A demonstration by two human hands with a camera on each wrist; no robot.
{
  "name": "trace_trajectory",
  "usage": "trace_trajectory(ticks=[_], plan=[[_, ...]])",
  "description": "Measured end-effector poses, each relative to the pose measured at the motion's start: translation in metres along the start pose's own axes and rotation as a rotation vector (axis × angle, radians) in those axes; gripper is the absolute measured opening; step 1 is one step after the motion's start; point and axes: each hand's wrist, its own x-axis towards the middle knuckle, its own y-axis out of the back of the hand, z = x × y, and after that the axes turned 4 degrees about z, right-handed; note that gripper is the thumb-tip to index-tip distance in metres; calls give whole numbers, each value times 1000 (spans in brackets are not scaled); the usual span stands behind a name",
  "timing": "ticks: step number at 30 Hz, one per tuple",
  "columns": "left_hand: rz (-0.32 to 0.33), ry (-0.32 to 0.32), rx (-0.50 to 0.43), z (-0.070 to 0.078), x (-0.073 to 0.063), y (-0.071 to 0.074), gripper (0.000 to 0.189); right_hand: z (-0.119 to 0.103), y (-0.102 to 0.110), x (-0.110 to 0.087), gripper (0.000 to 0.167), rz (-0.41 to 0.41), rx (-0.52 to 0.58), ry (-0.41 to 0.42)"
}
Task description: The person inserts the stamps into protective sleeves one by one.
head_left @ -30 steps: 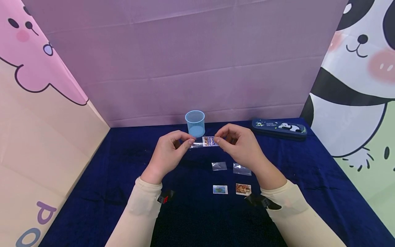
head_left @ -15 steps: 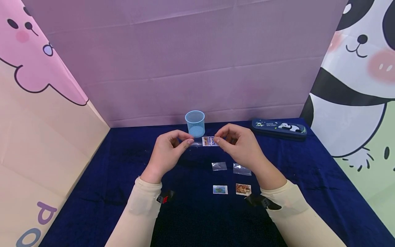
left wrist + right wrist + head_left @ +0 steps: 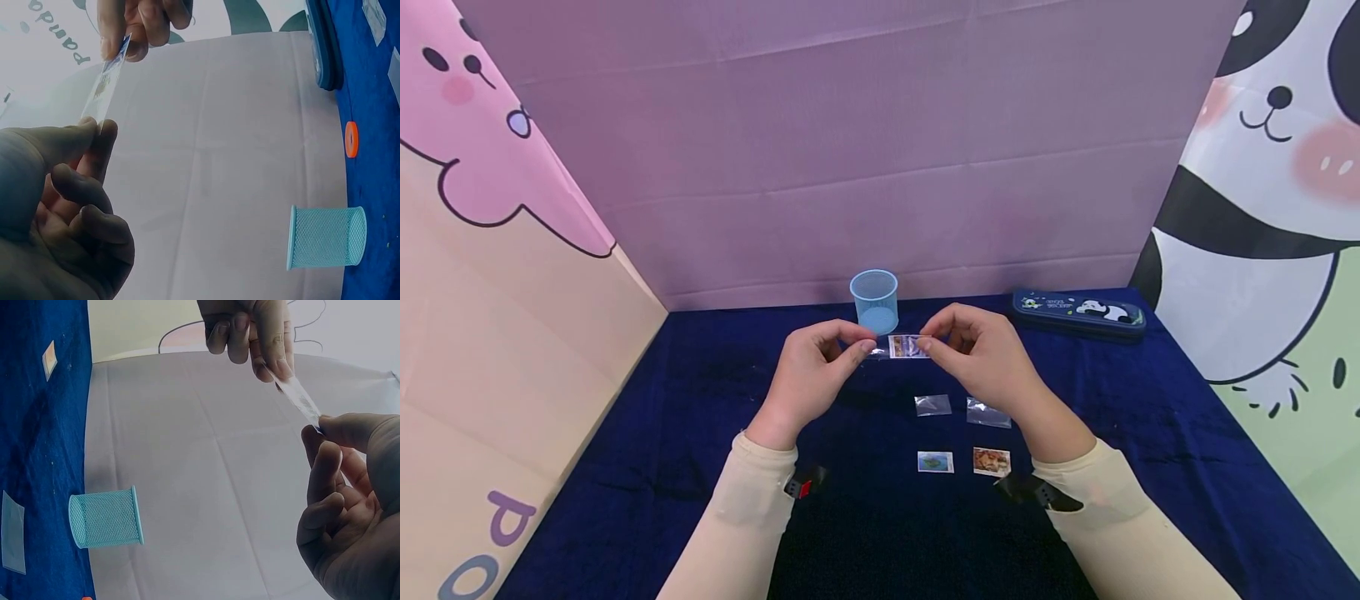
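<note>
In the head view, my left hand point(image 3: 812, 371) pinches the end of a small clear plastic sleeve point(image 3: 877, 354) between thumb and index finger. My right hand point(image 3: 988, 354) pinches the right end of a small stamp-like picture card point(image 3: 907, 347). Card and sleeve line up end to end in the air; whether the card's edge is inside the sleeve I cannot tell. Both wrist views show the thin strip stretched between the two pinches. Below the hands lie two more clear sleeves point(image 3: 932, 405) and two picture cards, one blue-green point(image 3: 936, 462) and one brown point(image 3: 992, 461).
A light blue mesh pen cup point(image 3: 875, 302) stands behind the hands, by the backdrop. At the back right lies a dark blue panda pencil case point(image 3: 1078, 315). An orange ring point(image 3: 352, 139) rests on the blue cloth in the left wrist view.
My left hand has shifted slightly to the right, and less of the clear sleeve shows between its fingertips and the card. The right hand has hardly moved.
</note>
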Motion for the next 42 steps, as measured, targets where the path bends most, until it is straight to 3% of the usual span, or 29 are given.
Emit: trace_trajectory(ticks=[8, 21, 42], plan=[[-5, -10, -18, 0, 1, -2, 17, 0, 0, 1, 6, -6, -13, 1], [64, -37, -34, -2, 1, -1, 12, -1, 4, 1, 17, 23, -7, -42], [73, -54, -54, -3, 1, -3, 12, 0, 1, 0, 10, 5, -17, -48]])
